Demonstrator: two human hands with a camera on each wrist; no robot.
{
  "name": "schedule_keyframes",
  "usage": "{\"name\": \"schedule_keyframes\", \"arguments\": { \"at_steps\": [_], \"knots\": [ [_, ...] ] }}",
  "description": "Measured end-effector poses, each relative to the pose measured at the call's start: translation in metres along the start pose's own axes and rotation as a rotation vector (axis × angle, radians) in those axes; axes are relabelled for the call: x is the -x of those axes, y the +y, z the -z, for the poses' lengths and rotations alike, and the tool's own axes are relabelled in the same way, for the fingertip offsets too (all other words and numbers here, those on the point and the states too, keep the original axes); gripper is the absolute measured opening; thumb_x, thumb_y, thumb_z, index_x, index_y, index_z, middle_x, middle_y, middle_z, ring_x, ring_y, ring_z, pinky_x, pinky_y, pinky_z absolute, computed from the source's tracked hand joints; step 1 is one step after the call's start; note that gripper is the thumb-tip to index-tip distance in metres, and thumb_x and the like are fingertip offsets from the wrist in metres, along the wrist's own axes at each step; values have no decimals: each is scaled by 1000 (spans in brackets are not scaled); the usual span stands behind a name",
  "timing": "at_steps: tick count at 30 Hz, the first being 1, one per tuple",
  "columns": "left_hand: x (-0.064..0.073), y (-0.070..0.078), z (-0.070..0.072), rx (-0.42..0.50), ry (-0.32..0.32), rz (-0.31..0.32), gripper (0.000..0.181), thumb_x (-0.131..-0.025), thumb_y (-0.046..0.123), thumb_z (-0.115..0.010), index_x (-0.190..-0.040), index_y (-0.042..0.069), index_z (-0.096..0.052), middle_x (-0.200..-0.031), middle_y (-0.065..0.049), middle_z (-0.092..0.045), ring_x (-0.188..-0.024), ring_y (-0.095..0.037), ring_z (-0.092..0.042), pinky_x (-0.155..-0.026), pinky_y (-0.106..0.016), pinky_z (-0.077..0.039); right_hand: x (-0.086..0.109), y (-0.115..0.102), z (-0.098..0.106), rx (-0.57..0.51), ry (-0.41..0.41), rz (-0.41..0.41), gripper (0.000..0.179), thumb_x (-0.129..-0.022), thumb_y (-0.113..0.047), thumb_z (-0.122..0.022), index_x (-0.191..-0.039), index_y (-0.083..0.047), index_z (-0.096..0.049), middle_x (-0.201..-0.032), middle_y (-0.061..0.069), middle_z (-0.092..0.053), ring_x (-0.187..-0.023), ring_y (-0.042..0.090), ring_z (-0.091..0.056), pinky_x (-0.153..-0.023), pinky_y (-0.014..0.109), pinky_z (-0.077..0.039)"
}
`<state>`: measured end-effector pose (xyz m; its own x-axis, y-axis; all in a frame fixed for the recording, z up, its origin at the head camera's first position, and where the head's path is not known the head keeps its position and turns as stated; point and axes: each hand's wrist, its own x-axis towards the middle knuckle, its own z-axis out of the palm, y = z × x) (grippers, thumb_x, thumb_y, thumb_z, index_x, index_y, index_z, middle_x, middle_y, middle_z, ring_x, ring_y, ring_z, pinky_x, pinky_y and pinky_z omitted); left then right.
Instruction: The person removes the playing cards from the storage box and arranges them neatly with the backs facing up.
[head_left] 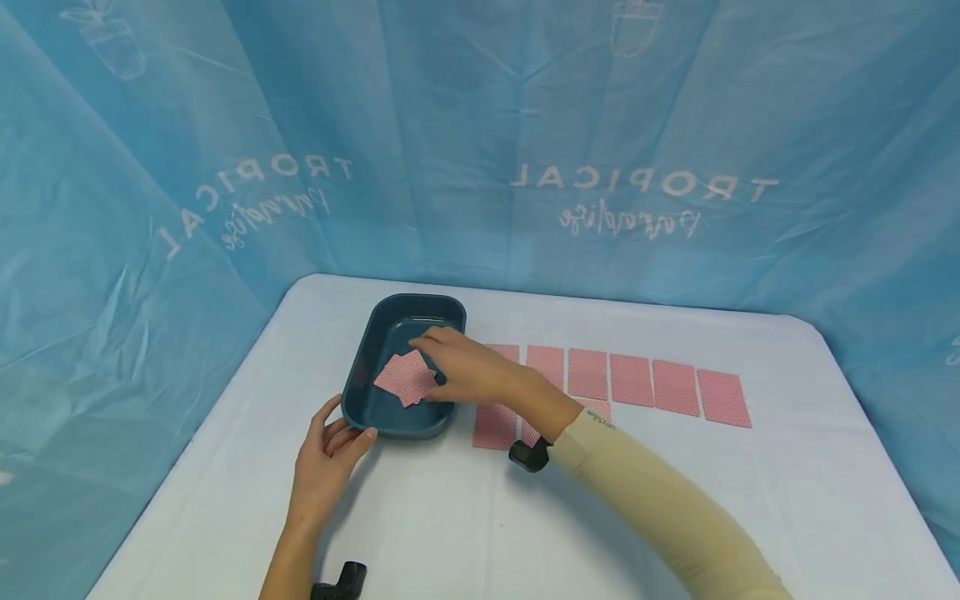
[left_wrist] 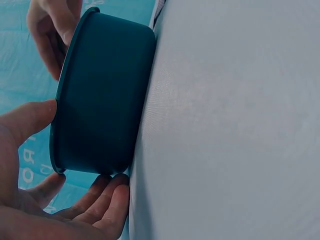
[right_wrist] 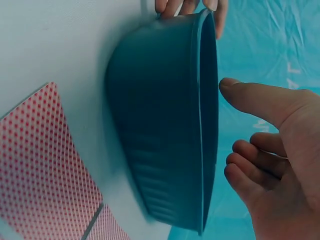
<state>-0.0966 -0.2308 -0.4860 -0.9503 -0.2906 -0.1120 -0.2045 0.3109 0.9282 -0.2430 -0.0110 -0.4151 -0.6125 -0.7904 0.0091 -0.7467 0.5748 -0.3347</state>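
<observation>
Cards (head_left: 405,379) lie in an uneven pile inside the tray (head_left: 408,432). Over the tray, I see the right hand (head_left: 463,367) with thumb and fingers apart; the left hand (head_left: 324,468) grips the tray's near left corner. Right of the tray, more cards (head_left: 723,398) sit in rows on the white table (head_left: 600,525); behind the tray hangs a blue curtain (head_left: 450,125).

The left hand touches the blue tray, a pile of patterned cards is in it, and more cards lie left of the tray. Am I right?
Not quite: the other cards lie to the right of the blue tray, as the head view shows. The rest is right: the left hand touches it, and the pile is inside.
</observation>
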Motion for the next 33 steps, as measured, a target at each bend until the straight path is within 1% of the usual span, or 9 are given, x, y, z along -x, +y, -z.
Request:
{"name": "schedule_keyframes", "arguments": {
  "at_steps": [6,13,16,18,20,22,25,28,33],
  "knots": [
    [2,3,0,24,-17,13,82,-85,45,-71,-151,29,-26,-138,-13,-49,-117,-23,-56,-82,-13,-46,-18,0,-7,-37,-35,-39,81,-82,-37,-77,-147,-10,-37,-141,6,-41,-129,17,-37,-105,29,-37],
    [0,-4,0,-6,-7,16,82,-84,48,-71,-150,30,-27,-137,-10,-50,-116,-22,-57,-86,-22,-48,-36,5,-24,-36,-100,-59,90,-77,-39,-81,-150,-15,-34,-142,2,-39,-130,16,-36,-102,29,-39],
    [-1,-5,0,-10,-3,17,82,-83,49,-71,-150,30,-27,-137,-9,-50,-115,-21,-57,-85,-21,-49,-42,4,-26,-37,-138,-58,91,-76,-38,-82,-150,-16,-34,-145,2,-37,-132,17,-33,-103,30,-39],
    [-2,-5,0,-5,-3,17,82,-83,48,-72,-150,30,-27,-137,-8,-50,-115,-20,-57,-83,-17,-47,-47,3,-27,-29,-156,-59,91,-75,-36,-83,-149,-15,-35,-146,3,-37,-132,17,-33,-103,31,-39],
    [-2,-4,1,-5,1,16,82,-83,48,-71,-150,29,-27,-137,-8,-50,-115,-20,-57,-84,-18,-48,-52,1,-27,-23,-175,-54,90,-75,-35,-83,-149,-14,-36,-146,2,-37,-132,18,-34,-103,31,-39],
    [-2,-3,1,-9,8,18,82,-83,49,-71,-150,29,-28,-137,-8,-50,-115,-20,-57,-86,-21,-49,-57,0,-28,-16,-196,-44,90,-75,-33,-83,-149,-13,-36,-146,2,-37,-131,18,-34,-104,31,-38],
    [0,-2,1,-13,12,14,81,-84,47,-71,-150,28,-28,-137,-10,-51,-115,-23,-57,-90,-32,-50,-61,-2,-29,-9,-238,-42,92,-74,-31,-84,-149,-14,-34,-148,1,-36,-133,18,-33,-103,30,-38],
    [1,-1,-1,-11,9,6,81,-84,46,-71,-150,26,-29,-136,-13,-51,-115,-25,-57,-92,-39,-49,-62,-2,-29,3,-284,-67,96,-73,-31,-85,-151,-17,-31,-150,-1,-31,-135,17,-28,-103,30,-38],
    [0,-2,-1,-10,11,11,81,-83,48,-72,-149,28,-29,-136,-10,-51,-115,-22,-58,-92,-36,-49,-64,-3,-28,13,-313,-101,101,-70,-27,-87,-152,-21,-28,-153,-2,-27,-139,16,-23,-106,32,-35]
  ]
}}
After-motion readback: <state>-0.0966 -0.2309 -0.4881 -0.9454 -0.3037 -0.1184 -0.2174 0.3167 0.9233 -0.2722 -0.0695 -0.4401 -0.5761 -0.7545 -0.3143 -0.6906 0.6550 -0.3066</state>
